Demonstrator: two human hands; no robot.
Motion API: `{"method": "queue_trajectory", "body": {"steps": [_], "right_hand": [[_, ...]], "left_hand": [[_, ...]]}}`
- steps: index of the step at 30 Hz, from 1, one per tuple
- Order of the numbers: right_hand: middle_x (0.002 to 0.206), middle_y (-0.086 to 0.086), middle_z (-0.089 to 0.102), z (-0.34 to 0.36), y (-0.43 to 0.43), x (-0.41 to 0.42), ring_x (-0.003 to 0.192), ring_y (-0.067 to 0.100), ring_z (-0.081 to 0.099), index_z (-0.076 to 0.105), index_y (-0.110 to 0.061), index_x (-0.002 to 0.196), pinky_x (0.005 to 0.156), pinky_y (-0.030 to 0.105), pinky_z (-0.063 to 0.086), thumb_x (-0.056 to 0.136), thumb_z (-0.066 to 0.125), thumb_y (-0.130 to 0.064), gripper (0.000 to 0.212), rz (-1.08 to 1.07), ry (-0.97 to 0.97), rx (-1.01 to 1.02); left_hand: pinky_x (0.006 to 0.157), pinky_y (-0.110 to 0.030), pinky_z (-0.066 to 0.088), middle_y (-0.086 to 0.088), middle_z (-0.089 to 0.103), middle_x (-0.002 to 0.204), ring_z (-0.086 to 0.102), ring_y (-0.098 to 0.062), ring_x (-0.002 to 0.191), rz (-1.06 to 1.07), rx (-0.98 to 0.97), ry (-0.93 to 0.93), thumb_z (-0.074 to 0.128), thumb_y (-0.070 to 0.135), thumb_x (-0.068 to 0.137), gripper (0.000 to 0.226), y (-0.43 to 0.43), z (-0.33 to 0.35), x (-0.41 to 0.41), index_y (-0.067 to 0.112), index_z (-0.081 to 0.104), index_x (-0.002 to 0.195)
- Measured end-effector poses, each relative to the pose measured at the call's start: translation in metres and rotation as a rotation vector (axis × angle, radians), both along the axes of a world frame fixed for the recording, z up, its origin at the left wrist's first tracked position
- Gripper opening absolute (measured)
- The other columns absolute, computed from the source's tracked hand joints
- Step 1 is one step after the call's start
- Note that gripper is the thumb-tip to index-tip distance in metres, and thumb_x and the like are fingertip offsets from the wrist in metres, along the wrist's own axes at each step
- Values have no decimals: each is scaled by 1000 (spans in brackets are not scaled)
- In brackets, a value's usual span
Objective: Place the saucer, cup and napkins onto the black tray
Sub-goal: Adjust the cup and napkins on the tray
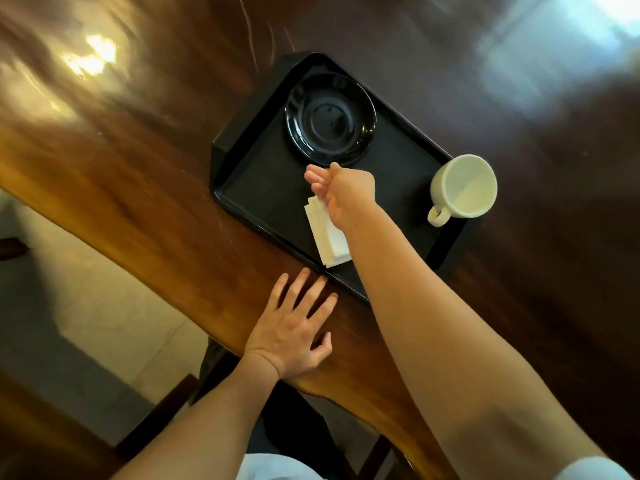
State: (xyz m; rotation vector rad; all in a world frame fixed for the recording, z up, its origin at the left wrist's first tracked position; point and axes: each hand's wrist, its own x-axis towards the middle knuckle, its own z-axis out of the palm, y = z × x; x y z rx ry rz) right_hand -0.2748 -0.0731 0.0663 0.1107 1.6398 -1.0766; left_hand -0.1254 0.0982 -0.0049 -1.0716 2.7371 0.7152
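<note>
A black tray (263, 202) lies at an angle on the wooden table. A glossy black saucer (330, 118) sits in the tray's far end. A cream cup (462, 187) stands at the tray's right side, handle toward me. A stack of white napkins (327, 237) rests on the tray by its near rim. My right hand (341, 194) hovers over the far end of the napkins, fingers loose and apart; whether it touches them I cannot tell. My left hand (294, 329) lies flat and spread on the table just before the tray's near rim.
The wooden table (138, 188) has a wavy near edge (194, 327); pale floor tiles (114, 317) show below it. A dark chair frame (162, 410) stands under the edge near my legs. Bright reflections glare on the tabletop at far left and far right.
</note>
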Motion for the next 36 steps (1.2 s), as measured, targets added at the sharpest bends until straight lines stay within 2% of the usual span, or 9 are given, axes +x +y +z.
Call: {"method": "queue_trajectory", "body": {"steps": [7, 12, 16, 18, 20, 23, 29, 32, 36], "right_hand": [[144, 32, 47, 7, -16, -8, 85, 26, 57, 36, 16, 140, 56, 17, 55, 104, 23, 7, 40, 149, -5, -7], [90, 16, 73, 7, -6, -24, 64, 18, 71, 58, 8, 118, 56, 22, 58, 104, 50, -9, 24, 183, 52, -1], [88, 7, 73, 10, 25, -52, 65, 13, 64, 68, -7, 111, 62, 26, 53, 97, 61, -15, 17, 428, 511, 49], [98, 0, 67, 12, 45, -57, 78, 9, 60, 67, -14, 119, 70, 25, 48, 95, 65, -21, 25, 607, 812, 128], [116, 3, 59, 11, 63, -57, 97, 14, 58, 58, -15, 131, 79, 26, 46, 93, 67, -28, 41, 735, 905, 232], [128, 8, 52, 4, 82, -52, 110, 24, 55, 52, -14, 134, 88, 35, 50, 90, 70, -34, 51, 811, 859, 348], [104, 2, 61, -11, 98, -46, 83, 13, 57, 55, -17, 115, 63, 22, 45, 92, 69, -20, 27, 678, 761, 283], [94, 3, 65, -15, 100, -44, 81, 20, 69, 57, -22, 86, 71, 32, 60, 91, 68, -18, 13, 664, 681, 299], [95, 1, 64, -15, 106, -44, 67, 11, 69, 66, -15, 96, 52, 20, 51, 94, 66, -16, 3, 523, 578, 310]], "left_hand": [[119, -56, 11, -8, 41, 155, 27, -34, 146, 5, 1, 16, 49, 60, 84, 66, 0, -2, 0, 28, 45, 142], [120, -56, 10, -8, 41, 155, 28, -35, 146, 1, -2, 5, 48, 60, 84, 66, 0, -3, 1, 29, 44, 142], [120, -56, 10, -8, 42, 155, 27, -35, 147, -2, 7, -21, 48, 61, 84, 66, 0, -2, 1, 30, 46, 142], [120, -56, 9, -9, 42, 155, 27, -36, 147, -9, 2, -34, 48, 61, 84, 66, -1, -2, 0, 30, 46, 142], [120, -56, 9, -11, 43, 155, 28, -37, 147, -18, -8, -50, 48, 62, 84, 67, 0, -1, -1, 29, 47, 142], [121, -56, 8, -12, 43, 155, 28, -38, 147, -23, -31, -56, 48, 61, 85, 67, 0, 0, -1, 26, 49, 143], [120, -58, 11, -13, 42, 155, 26, -38, 147, -27, -50, -57, 47, 60, 86, 67, 1, 0, -1, 25, 48, 144], [120, -59, 13, -13, 41, 155, 27, -38, 147, -27, -54, -62, 46, 61, 87, 68, 2, 0, -1, 26, 48, 144], [119, -60, 16, -13, 42, 155, 29, -38, 146, -23, -66, -58, 46, 60, 86, 67, 2, 0, -1, 25, 49, 144]]}}
